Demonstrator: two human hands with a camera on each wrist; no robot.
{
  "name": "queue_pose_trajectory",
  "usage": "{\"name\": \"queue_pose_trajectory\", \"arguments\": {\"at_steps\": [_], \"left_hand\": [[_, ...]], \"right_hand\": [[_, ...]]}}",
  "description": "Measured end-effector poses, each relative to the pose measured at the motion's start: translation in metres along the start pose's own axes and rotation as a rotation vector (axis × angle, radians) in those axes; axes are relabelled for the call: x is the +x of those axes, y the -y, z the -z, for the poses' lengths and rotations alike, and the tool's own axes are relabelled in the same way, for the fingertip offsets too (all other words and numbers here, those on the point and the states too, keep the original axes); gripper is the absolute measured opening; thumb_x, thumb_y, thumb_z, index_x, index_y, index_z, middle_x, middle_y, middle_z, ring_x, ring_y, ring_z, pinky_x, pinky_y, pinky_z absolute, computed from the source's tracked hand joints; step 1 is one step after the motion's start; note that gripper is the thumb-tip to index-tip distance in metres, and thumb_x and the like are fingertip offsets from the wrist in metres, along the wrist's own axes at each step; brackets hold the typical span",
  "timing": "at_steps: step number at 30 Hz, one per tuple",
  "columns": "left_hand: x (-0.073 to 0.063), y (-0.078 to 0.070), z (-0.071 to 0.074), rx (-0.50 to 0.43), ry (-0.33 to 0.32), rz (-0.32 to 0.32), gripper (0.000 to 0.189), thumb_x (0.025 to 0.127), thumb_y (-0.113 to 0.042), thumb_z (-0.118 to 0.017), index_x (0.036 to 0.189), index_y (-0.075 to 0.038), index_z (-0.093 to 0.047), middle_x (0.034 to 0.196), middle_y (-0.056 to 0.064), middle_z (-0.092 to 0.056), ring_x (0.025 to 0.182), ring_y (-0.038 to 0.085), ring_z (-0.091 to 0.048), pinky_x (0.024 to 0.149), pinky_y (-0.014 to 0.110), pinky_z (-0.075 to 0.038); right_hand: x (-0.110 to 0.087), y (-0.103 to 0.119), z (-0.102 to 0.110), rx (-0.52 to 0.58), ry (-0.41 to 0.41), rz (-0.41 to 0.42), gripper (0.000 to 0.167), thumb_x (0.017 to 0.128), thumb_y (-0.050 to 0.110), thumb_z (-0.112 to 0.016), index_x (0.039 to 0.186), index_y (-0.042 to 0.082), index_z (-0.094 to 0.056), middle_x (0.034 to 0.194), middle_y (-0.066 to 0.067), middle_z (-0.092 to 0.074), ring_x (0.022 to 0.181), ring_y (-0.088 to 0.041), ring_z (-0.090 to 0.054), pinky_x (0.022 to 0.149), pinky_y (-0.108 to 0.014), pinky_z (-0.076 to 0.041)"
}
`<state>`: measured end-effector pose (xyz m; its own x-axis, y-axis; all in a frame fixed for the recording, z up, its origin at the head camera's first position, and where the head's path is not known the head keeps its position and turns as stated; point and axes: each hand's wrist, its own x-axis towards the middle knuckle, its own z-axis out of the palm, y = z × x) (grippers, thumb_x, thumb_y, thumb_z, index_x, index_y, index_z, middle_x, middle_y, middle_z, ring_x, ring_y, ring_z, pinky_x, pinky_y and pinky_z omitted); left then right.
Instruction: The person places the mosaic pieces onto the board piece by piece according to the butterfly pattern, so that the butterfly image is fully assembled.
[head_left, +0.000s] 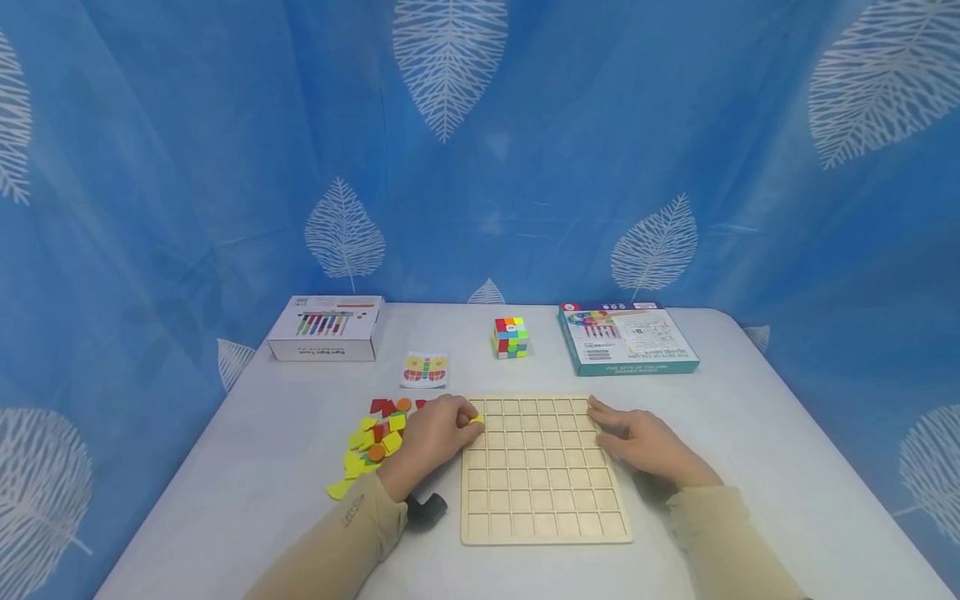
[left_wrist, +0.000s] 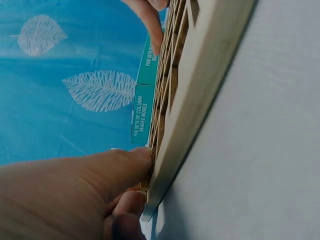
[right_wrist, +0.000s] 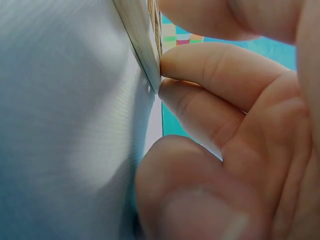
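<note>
A pale wooden board (head_left: pixel 539 478) divided into a grid of square cells lies on the table between both hands. At its far left corner my left hand (head_left: pixel 441 431) pinches a small yellow piece (head_left: pixel 477 419) between thumb and fingers, right over the corner cell. In the left wrist view the thumb (left_wrist: pixel 132 162) lies at the board's rim (left_wrist: pixel 200 95), and most of the piece is hidden. Along the far right edge, my right hand (head_left: pixel 647 442) rests its fingertips against the board, fingers loosely extended. The right wrist view shows those fingers (right_wrist: pixel 220 65) touching the board's side.
Left of the board lie loose flat pieces, several yellow (head_left: pixel 392 442), with red and orange ones (head_left: pixel 377 452). Behind them is a butterfly picture card (head_left: pixel 425 369). A puzzle cube (head_left: pixel 511 338), a white box (head_left: pixel 326 328) and a teal box (head_left: pixel 627 339) stand farther back. Something black (head_left: pixel 426 511) sits by the left sleeve.
</note>
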<state>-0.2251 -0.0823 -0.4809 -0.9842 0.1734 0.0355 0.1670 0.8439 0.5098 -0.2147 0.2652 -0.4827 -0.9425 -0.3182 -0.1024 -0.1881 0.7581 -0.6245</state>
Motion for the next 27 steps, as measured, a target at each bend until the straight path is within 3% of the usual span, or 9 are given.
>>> {"name": "queue_pose_trajectory", "arguments": {"at_steps": [14, 27], "left_hand": [[-0.0047, 0.0005, -0.0025, -0.003, -0.021, 0.018, 0.03, 0.083, -0.036, -0.086, 0.104, -0.017, -0.077, 0.083, -0.008, -0.063, 0.072, 0.01, -0.056, 0.063, 0.026, -0.047], [-0.008, -0.0004, 0.0004, 0.028, -0.047, 0.026, 0.029, 0.085, -0.04, -0.083, 0.104, -0.018, -0.078, 0.085, -0.007, -0.063, 0.071, 0.009, -0.055, 0.061, 0.025, -0.046]], "right_hand": [[0.001, -0.0017, -0.0013, -0.016, -0.003, 0.009, 0.052, 0.099, 0.027, -0.066, 0.148, 0.013, -0.056, 0.161, 0.003, -0.042, 0.15, -0.034, -0.034, 0.119, -0.059, -0.03], [0.001, -0.0026, -0.0005, -0.022, 0.0, 0.01, 0.051, 0.099, 0.028, -0.065, 0.148, 0.013, -0.056, 0.161, 0.002, -0.041, 0.15, -0.037, -0.033, 0.119, -0.061, -0.029]]}}
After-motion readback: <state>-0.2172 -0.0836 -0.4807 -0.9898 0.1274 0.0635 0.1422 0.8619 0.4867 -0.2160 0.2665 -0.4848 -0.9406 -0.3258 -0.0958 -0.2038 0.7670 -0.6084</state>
